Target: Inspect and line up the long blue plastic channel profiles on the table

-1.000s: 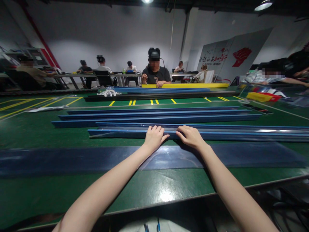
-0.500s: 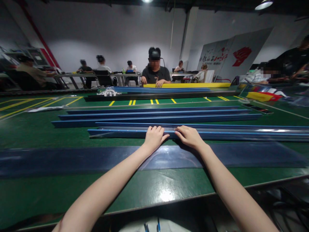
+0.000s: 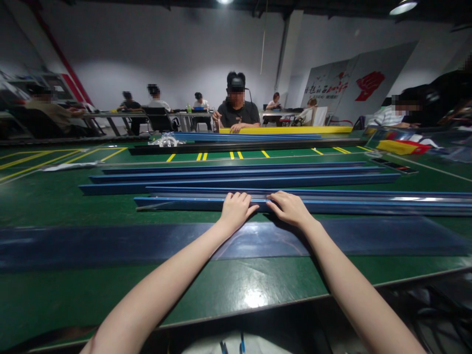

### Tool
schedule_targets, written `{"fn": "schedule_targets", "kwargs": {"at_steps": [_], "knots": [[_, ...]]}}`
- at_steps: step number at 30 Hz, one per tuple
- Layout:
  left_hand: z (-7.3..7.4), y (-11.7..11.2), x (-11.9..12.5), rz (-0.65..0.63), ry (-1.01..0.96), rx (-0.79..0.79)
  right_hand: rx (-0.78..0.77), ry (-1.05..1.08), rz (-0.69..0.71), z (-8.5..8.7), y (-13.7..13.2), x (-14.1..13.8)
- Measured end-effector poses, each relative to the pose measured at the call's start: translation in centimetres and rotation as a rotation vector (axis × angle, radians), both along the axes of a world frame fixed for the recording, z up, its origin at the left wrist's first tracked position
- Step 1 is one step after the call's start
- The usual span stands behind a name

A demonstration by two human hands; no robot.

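A long blue channel strip with two raised walls lies across the green table before me. My left hand is closed over its near wall, fingers inside the channel and thumb on the near side. A short way to the right, my right hand grips the same wall with its thumb and bent fingers. The fingertips are partly hidden inside the channel. Nearer to me, under my forearms, a clear bluish plastic strip lies flat.
Several more blue strips lie just beyond. Farther back are a black strip, a yellow strip and crumpled clear plastic. A phone lies at right. A person sits opposite; others sit behind.
My hands and the blue channel strip stay in place. Across the table, the person's hands have shifted left, one raised a little.
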State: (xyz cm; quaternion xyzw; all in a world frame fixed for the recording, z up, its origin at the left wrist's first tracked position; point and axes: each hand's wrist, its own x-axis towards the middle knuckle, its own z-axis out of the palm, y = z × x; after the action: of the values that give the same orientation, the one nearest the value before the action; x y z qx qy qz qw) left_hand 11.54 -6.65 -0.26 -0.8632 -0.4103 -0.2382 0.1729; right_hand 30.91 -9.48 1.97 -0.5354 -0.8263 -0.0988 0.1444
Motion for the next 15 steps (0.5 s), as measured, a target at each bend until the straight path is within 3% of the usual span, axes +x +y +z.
{"fn": "schedule_targets", "kwargs": {"at_steps": [15], "knots": [[0.18, -0.11, 0.02, 0.01, -0.001, -0.004, 0.017, 0.002, -0.021, -0.06, 0.1, 0.11]]}}
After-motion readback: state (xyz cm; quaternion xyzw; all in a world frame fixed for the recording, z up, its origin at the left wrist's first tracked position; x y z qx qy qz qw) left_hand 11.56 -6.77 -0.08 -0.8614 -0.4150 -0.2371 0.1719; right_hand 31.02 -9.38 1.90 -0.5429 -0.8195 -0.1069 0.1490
